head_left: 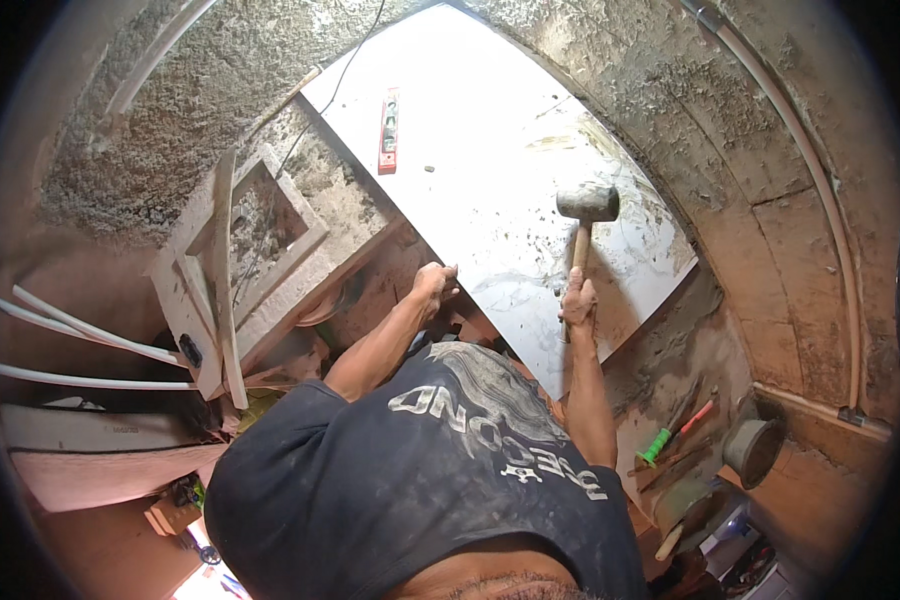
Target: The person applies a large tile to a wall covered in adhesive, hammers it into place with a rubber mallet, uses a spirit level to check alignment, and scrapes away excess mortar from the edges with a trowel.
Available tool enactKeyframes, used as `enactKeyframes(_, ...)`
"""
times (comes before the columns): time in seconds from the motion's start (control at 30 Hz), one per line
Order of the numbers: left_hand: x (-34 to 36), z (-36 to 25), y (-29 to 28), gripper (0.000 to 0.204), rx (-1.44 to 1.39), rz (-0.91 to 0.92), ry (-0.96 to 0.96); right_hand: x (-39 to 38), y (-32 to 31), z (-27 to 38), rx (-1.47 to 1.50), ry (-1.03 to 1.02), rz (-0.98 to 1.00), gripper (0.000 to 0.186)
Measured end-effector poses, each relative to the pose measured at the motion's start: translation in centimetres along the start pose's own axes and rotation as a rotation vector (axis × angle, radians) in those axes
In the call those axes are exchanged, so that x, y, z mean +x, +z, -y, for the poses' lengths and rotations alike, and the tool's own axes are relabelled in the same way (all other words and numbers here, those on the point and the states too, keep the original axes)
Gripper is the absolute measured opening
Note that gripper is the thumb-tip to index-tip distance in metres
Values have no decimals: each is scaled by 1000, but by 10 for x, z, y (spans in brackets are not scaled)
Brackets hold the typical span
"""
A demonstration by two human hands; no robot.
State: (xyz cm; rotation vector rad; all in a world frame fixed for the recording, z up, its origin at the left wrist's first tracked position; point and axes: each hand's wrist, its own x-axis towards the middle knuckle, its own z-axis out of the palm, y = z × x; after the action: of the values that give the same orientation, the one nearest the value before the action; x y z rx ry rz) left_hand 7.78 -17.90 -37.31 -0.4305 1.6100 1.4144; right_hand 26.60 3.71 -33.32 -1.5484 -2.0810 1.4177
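Observation:
My right hand grips the wooden handle of a rubber mallet, whose dark head is over a large white marble-look slab marked with grey smears and specks. My left hand is at the slab's lower left edge with curled fingers; whether they grip the edge or something else is unclear. A red spirit level lies on the upper left part of the slab, beside a small dark bit.
Pale wooden frames and boards lean at the left, near white pipes. Rough walls with piping border the slab. At lower right are green- and red-handled tools and a grey bucket. A thin cable crosses the upper left.

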Motion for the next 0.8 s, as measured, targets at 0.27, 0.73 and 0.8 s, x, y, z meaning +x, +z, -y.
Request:
enactKeyframes(0.27, 8, -1, -2, 13, 26, 31, 2, -2, -10, -1, 132, -2, -15, 59)
enactKeyframes(0.73, 39, -138, 42, 35, 1048, -20, 1152, -152, -97, -72, 599, 315, -485, 39)
enactKeyframes(0.8, 78, -159, 74, 36, 1168, 23, 1194, -159, -104, -74, 651, 349, -545, 39)
